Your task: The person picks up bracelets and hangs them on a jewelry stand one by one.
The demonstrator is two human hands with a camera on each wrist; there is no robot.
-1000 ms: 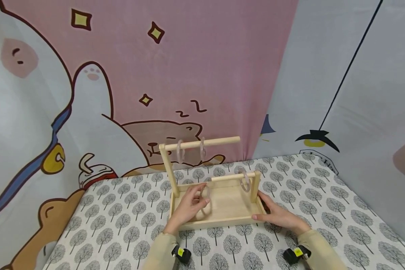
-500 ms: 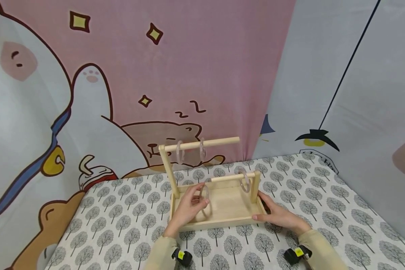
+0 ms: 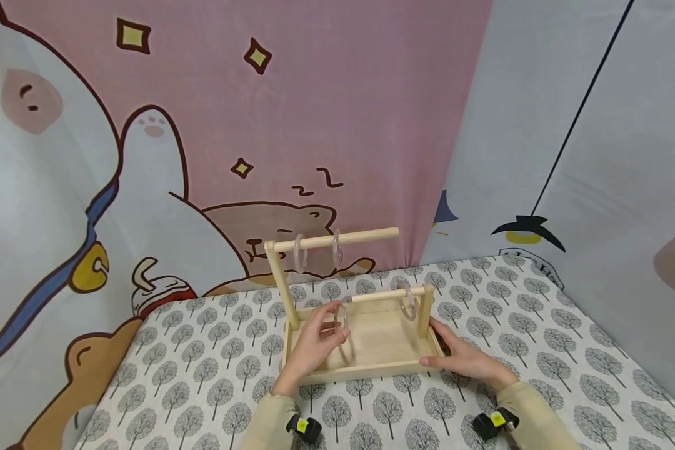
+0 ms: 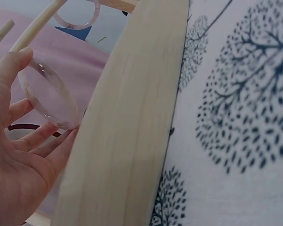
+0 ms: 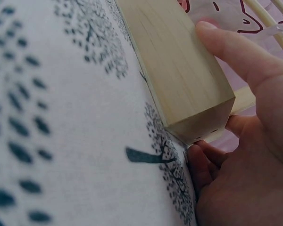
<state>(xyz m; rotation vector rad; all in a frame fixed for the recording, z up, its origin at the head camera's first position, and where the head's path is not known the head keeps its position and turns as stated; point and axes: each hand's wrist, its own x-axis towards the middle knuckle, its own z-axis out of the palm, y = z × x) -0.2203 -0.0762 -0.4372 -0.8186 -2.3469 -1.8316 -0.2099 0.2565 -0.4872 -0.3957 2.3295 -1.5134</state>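
My left hand (image 3: 314, 344) pinches a translucent pale bangle (image 4: 51, 94) between thumb and fingers, above the left half of the wooden tray stand (image 3: 371, 369). The bangle stands upright close to the free end of the lower wooden rod (image 3: 379, 295); whether the rod enters it I cannot tell. Another bangle (image 3: 408, 301) hangs on that rod near its right post. On the taller rod (image 3: 371, 236) hang two more bangles, one (image 3: 300, 253) nearer the left post. At the tray's right end my right hand (image 3: 467, 361) grips the corner, thumb on the front wall, other fingers against the side.
The stand rests on a cloth (image 3: 214, 394) printed with trees. Behind rises a curtain (image 3: 371, 125) with cartoon animals. The left post (image 3: 281, 284) and right post (image 3: 424, 311) rise from the tray's ends. A small black wrist camera (image 3: 305, 429) sits on each wrist.
My left hand has raised the bangle slightly toward the lower rod's free end. My right hand and the stand stay in place.
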